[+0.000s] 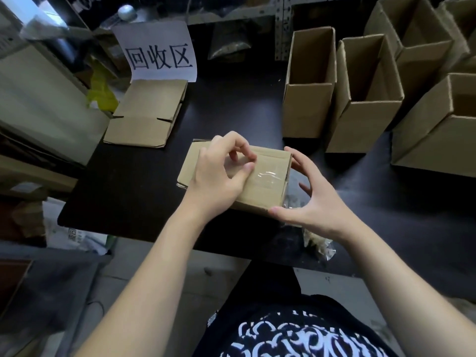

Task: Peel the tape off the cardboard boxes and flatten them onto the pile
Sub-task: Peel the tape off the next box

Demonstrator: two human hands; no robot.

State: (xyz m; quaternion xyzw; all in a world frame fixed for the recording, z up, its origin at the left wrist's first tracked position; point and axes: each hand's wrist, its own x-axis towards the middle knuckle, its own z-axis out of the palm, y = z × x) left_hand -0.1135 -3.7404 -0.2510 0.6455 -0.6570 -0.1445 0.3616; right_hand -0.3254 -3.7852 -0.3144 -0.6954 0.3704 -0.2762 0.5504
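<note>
A small cardboard box (268,194) lies on its side on the dark table, sealed with a strip of clear tape (268,176) across its upper face. My left hand (219,173) sits on top of the box, thumb and forefinger curled and pinching at the tape's left end. My right hand (311,202) grips the box's right end, thumb at the near corner and fingers round the far side. A pile of flattened cardboard (146,114) lies at the back left under a paper sign (158,51).
Several open upright boxes (309,83) stand along the back right of the dark table (134,191). Crumpled clear tape or plastic (316,243) lies near the front edge under my right wrist. Shelving and bags crowd the left side beyond the table.
</note>
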